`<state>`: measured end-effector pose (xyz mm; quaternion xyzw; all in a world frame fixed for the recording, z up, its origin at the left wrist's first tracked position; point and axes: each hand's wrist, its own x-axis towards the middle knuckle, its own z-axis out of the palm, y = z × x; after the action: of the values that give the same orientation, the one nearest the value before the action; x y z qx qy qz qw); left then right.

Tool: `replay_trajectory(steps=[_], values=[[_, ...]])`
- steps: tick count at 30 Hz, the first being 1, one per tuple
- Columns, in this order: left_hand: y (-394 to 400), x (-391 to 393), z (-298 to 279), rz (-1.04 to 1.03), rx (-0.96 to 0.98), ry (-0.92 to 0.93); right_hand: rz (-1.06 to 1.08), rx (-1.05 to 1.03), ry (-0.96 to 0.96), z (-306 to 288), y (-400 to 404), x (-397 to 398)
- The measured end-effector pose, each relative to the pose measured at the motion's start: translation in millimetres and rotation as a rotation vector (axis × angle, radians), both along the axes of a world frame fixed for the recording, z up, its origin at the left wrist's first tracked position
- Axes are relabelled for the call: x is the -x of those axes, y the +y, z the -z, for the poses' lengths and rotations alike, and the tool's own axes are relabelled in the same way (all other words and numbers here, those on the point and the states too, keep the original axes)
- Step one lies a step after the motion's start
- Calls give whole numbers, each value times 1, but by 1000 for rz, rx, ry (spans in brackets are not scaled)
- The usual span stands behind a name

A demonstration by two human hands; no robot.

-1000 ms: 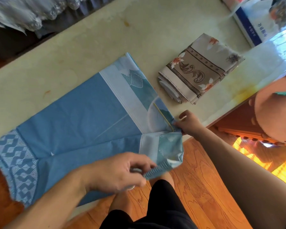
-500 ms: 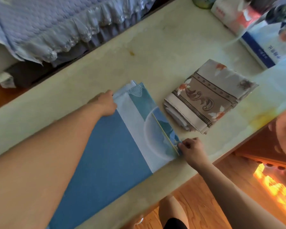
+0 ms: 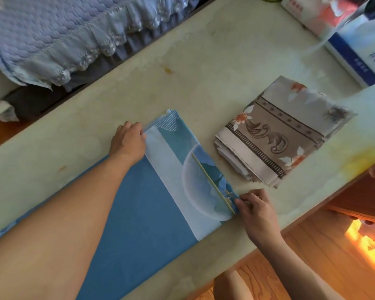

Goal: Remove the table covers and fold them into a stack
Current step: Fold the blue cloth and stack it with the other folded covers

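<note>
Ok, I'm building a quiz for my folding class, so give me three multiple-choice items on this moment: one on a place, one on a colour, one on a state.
1. Where does the folded floral cover lie?
A. on the table, right of the blue cover
B. on the bed
C. under the blue cover

2. What colour is the cover being folded?
A. red
B. blue
C. brown

3. What is the right hand doing?
A. hanging idle
B. lifting the floral cover
C. pinching the blue cover's near corner

Key: 1 A, it sits on the table apart from the blue cover; 2 B, mostly plain blue; 3 C, its fingers pinch that corner, while the left hand holds the far one.
</note>
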<state>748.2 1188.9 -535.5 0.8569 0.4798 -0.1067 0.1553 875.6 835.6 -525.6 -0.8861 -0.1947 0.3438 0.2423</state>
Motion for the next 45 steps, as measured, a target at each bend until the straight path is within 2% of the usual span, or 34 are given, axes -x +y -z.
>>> replay_trajectory(steps=[3,8,17,21,24,25,29,32,37,40,45], values=[[6,0,-3,-73,-4,-40,-52,74,51,0,7,-5],[8,-1,1,-99,-5,-47,-73,203,13,-4,8,-6],[-3,-7,3,-113,-33,-6,-36,247,35,2,8,-2],[-57,19,2,45,-197,-69,-3,235,-72,0,10,8],[-125,60,6,-53,-91,-57,144,240,-101,-13,21,20],[-147,75,7,-125,-40,-46,114,197,-149,-19,28,29],[-205,151,7,-334,61,73,-419,-184,-366,-28,83,82],[-208,213,1,-467,81,155,-734,-200,-414,-13,150,101],[-185,296,8,-604,-8,157,-949,-29,-506,24,235,127],[-177,331,17,-634,-64,131,-1066,-104,-544,24,258,188],[-176,388,27,-743,-187,114,-1379,-244,-561,31,274,315]])
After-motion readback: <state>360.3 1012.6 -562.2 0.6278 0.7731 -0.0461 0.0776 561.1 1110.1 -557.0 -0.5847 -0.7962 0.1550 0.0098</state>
